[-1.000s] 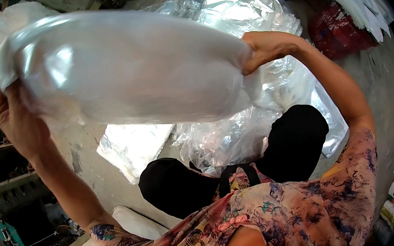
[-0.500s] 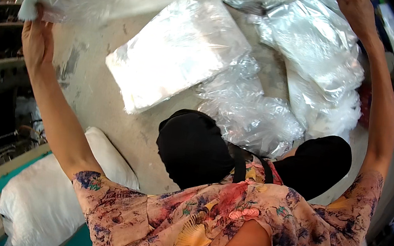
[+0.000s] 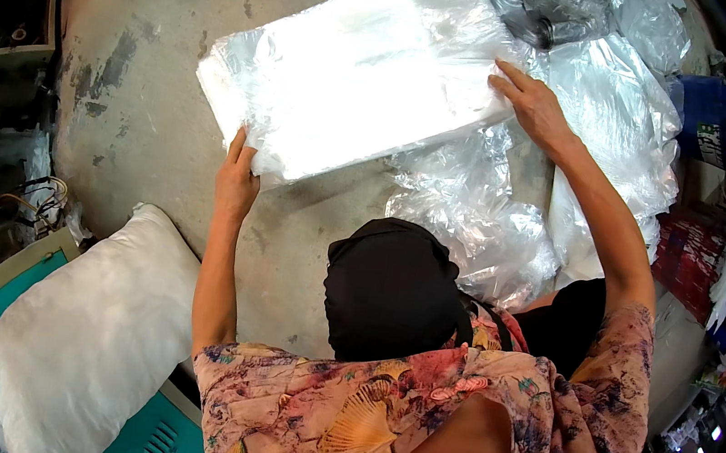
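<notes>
Presently, both hands are at a flat stack of clear plastic film sheets [image 3: 354,88], which lies on the bare concrete floor [image 3: 161,90] in front of the person's black-covered knee [image 3: 391,294]. The left hand [image 3: 238,183] is at its near left corner, with fingertips on the edge; whether they pinch the film or only press it, I cannot tell. The right hand [image 3: 538,112] is at the right part, two fingers stretched and spread over the film; its thumb is not clear, so a grasp there I cannot confirm.

Some risks I can judge. The film looks thin and slippery, so the upper layers could slide from the lower ones if the two hands pull unequally. At the left, the corner looks loose and wrinkled, and a push inward could fold it under. The crumpled clear film [image 3: 475,214] lies just beside the near edge and might catch if the stack is dragged toward the knee.
</notes>
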Tool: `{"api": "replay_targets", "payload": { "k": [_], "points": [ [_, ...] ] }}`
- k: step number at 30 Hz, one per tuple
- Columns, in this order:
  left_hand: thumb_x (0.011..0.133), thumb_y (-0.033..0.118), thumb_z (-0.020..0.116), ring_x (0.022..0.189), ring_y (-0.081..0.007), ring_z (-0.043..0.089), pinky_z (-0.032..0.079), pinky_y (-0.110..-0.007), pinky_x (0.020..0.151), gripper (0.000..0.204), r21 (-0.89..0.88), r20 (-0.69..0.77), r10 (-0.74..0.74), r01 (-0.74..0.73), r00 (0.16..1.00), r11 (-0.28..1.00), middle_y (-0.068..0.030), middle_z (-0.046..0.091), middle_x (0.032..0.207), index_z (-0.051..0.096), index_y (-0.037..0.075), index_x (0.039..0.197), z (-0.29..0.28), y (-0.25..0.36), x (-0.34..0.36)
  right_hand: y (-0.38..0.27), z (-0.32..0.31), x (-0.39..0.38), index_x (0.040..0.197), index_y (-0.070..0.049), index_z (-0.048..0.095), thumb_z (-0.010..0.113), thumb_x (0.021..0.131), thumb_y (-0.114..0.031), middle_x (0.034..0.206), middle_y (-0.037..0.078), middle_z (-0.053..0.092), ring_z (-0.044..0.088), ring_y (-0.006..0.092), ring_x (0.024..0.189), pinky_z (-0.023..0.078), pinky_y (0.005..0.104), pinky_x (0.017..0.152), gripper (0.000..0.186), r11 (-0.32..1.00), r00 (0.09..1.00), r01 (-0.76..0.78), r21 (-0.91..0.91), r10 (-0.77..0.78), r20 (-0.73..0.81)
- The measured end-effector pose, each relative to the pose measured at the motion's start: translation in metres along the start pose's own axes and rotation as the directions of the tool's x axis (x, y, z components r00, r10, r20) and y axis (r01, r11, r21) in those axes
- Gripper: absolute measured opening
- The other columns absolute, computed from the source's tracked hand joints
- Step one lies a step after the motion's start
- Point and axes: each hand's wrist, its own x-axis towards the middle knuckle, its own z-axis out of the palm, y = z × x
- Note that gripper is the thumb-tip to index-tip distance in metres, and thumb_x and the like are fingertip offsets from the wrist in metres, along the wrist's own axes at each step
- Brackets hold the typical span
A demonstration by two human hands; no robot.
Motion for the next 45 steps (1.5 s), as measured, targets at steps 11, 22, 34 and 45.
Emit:
{"api": "replay_targets", "payload": {
  "k": [11,22,34,45],
  "points": [
    [0.09,-0.008,0.05,0.132,-0.0325,0.047,0.038,-0.043,0.11,0.041,-0.309,-0.211,-0.029,-0.039,0.977,0.95,-0.0126,0.048,0.144,0.06,0.004,0.127,-0.013,0.083,0.1,-0.116,-0.014,0.107,0.146,-0.021,0.044,0.068,0.086,-0.044,0.161,0.016,0.02,0.009,0.0333,0.151,0.002,0.071,0.113,0.07,0.994,0.984,0.004,-0.108,0.015,0.177],
    [0.099,0.053,0.038,0.152,-0.029,0.002,0.003,-0.074,0.108,0.062,0.564,-0.055,-0.325,0.298,0.944,0.77,-0.0027,0.01,0.165,0.025,0.03,0.156,0.109,-0.021,0.119,-0.009,0.115,0.114,0.154,-0.04,0.023,0.062,0.08,-0.066,0.165,0.01,0.002,-0.006,0.0353,0.151,-0.001,0.0791,0.106,0.088,0.953,0.91,-0.302,0.005,0.286,0.299],
    [0.102,0.058,0.029,0.15,-0.0268,0.019,0.002,-0.073,0.108,0.058,0.643,-0.191,-0.11,0.209,0.975,0.737,0.0005,0.019,0.164,0.029,0.033,0.154,0.148,-0.06,0.076,0.013,0.099,0.062,0.153,-0.03,0.028,0.057,0.092,-0.049,0.162,0.016,0.015,0.009,0.0346,0.15,0.012,0.0727,0.111,0.07,0.99,0.918,-0.132,0.047,0.104,0.384],
    [0.095,0.046,0.056,0.14,-0.0312,0.039,0.027,-0.079,0.096,0.062,0.358,0.092,-0.269,0.22,0.959,0.907,-0.005,0.04,0.154,0.037,0.024,0.151,0.068,-0.088,0.154,0.116,-0.051,-0.332,0.151,-0.03,0.033,0.066,0.088,-0.018,0.161,0.016,0.02,0.02,0.0323,0.149,0.027,0.0629,0.112,0.073,0.777,0.67,-0.353,-0.521,0.599,0.439]
  ]
}}
